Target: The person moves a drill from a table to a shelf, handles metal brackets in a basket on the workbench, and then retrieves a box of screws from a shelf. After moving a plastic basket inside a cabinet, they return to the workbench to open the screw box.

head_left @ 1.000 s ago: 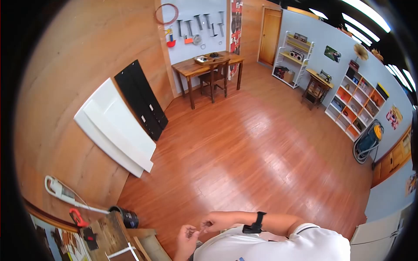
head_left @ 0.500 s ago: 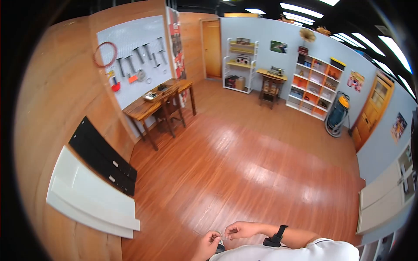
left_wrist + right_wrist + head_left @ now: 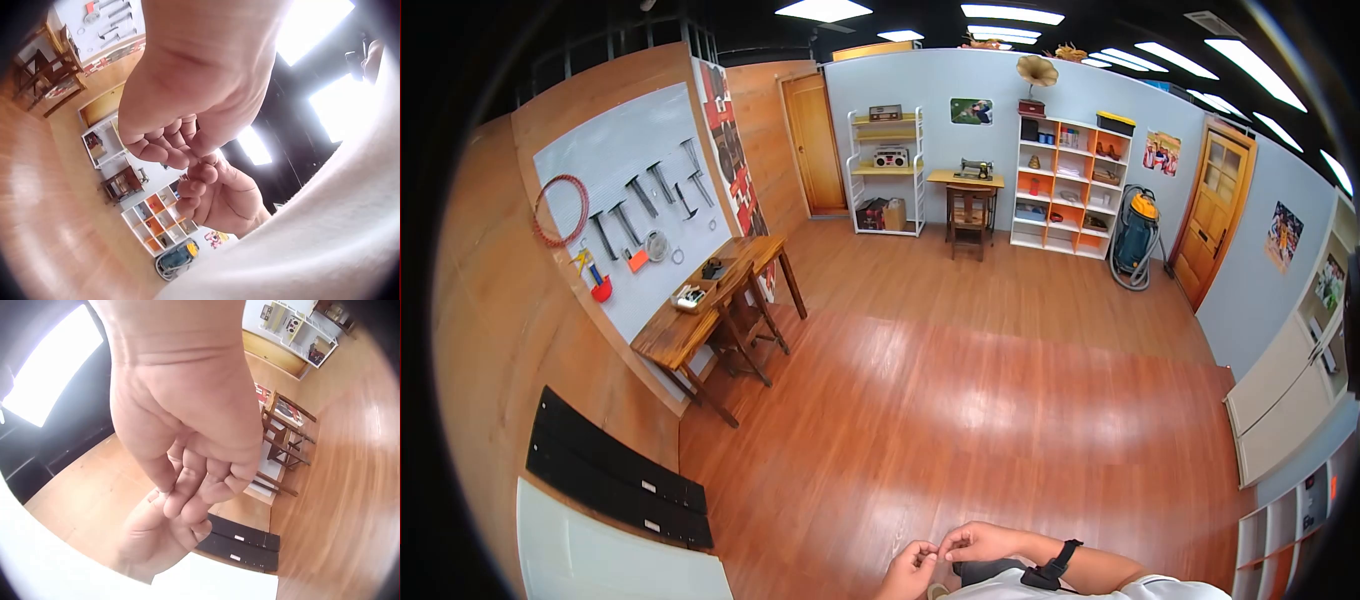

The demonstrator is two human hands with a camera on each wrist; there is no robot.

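Note:
Low in the head view, the left hand (image 3: 912, 570) and the right hand (image 3: 982, 543) meet at the fingertips in front of a white shirt. A black strap (image 3: 1055, 566) circles the right wrist. In the left wrist view, the left hand (image 3: 187, 87) has loosely bent fingers touching those of the right hand (image 3: 225, 200). Seen from the right wrist, the right hand (image 3: 187, 419) is also loosely curled, its fingertips against the left hand (image 3: 156, 537). No object shows in either hand; the spot where the fingertips meet is partly hidden.
A wooden table (image 3: 662, 340) with a chair (image 3: 742, 325) stands left, below a tool board (image 3: 625, 150). Along the back are a white rack (image 3: 887, 170), sewing machine table (image 3: 966, 179), cube shelf (image 3: 1068, 185) and vacuum cleaner (image 3: 1137, 240). Black panels (image 3: 610, 470) lean at lower left.
The head view has swung right and up, so the cluttered bench and bin at lower left are out of sight. The hands, slightly apart half a second ago, now touch at the fingertips.

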